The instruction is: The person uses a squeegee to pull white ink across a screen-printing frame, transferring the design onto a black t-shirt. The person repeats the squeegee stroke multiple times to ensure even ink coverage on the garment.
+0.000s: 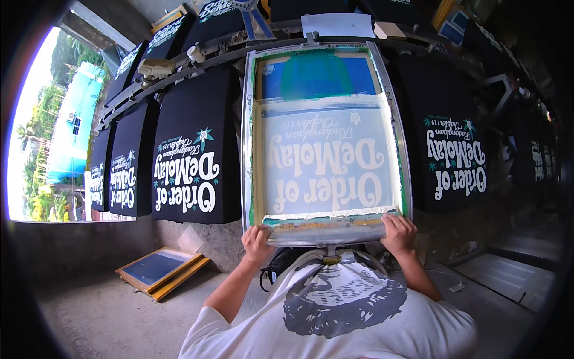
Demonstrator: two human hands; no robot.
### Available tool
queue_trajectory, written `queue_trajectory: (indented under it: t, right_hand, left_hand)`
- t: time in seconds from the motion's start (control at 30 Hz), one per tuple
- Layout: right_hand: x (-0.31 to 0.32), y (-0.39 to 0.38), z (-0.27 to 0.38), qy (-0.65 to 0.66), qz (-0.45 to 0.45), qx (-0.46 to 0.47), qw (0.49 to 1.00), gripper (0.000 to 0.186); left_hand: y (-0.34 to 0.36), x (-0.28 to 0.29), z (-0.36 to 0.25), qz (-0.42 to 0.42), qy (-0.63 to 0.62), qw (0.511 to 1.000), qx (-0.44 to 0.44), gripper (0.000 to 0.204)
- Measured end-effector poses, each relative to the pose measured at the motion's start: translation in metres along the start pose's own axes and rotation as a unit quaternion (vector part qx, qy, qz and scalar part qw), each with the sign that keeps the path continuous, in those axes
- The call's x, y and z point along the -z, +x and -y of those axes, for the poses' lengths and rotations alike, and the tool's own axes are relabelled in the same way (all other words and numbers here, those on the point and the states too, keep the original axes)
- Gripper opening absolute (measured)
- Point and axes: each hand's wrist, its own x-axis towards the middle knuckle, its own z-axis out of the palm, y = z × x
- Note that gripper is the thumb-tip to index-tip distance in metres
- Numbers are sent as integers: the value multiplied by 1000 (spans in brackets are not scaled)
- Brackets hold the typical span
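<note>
A screen printing screen (327, 161) in a metal frame lies in front of me, its pale mesh showing white lettering, with a blue and green band at the far end and whitish ink along the near edge. My left hand (256, 240) has its fingers wrapped round the near left corner of the frame. My right hand (397, 233) grips the near right corner the same way. Black shirts with white and teal prints lie stretched on boards to the left (185, 107) and right (427, 90) of the screen.
A metal rail (224, 51) with more printed black shirts runs behind the screen. A white sheet (335, 25) and a pale block (388, 31) sit at the back. Wooden-framed screens (152, 269) lie on the floor at lower left. A bright opening (60, 125) is at far left.
</note>
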Motion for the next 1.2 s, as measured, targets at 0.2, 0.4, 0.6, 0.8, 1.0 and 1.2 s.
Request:
queue_trajectory:
  t: [0.2,0.4,0.6,0.8,1.0,1.2]
  right_hand:
    - [-4,-25,11,-31,-56,32,997,20]
    - [18,11,-1,27,28,26,999,26]
    - [27,-6,4,17,49,19,998,28]
    - [17,-41,10,5,-5,40,999,31]
    - [38,-35,-33,217,-13,-83,973,45]
    - [-62,-52,-117,226,6,-386,895,39]
  left_hand:
    - [-9,14,-8,45,4,998,-38,42]
    - [30,24,-9,65,-17,998,10,39]
    - [18,32,-18,55,-23,998,19,38]
    - [-2,46,-21,142,-1,988,-63,56]
    - [-12,37,29,-41,-21,971,234,35]
    - [-5,-17,82,45,-264,819,508,47]
